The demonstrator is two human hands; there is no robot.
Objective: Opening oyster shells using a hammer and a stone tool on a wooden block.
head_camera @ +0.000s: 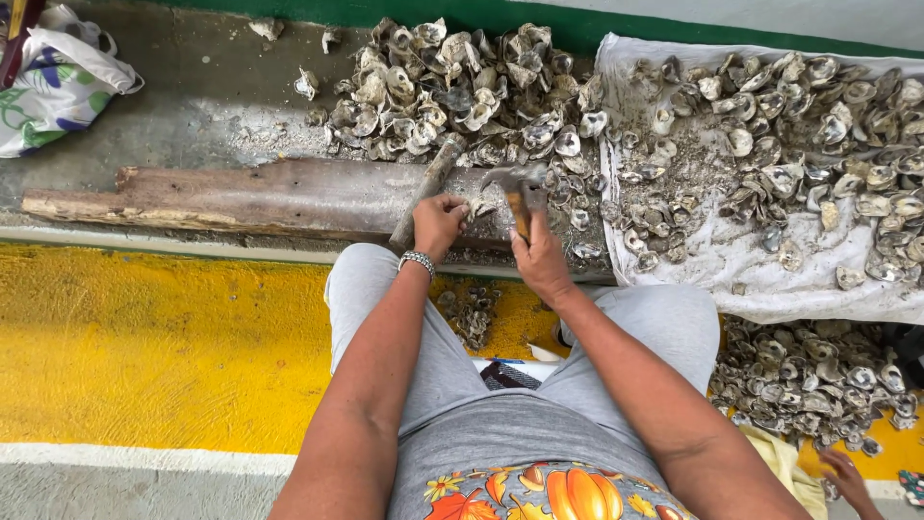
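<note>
Oyster (478, 206): on wooden plank (241, 197), pinched by left hand (438, 223); likely hard, rough, sharp-edged, best gripped by its thick sides. Hammer (520, 188): handle clenched in right hand (541, 260).

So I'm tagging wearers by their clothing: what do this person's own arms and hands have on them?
Both arms are bare, with no sleeves or gloves showing. The left hand has a silvery beaded bracelet around its wrist. The right hand shows no bracelet, ring or watch.
</note>
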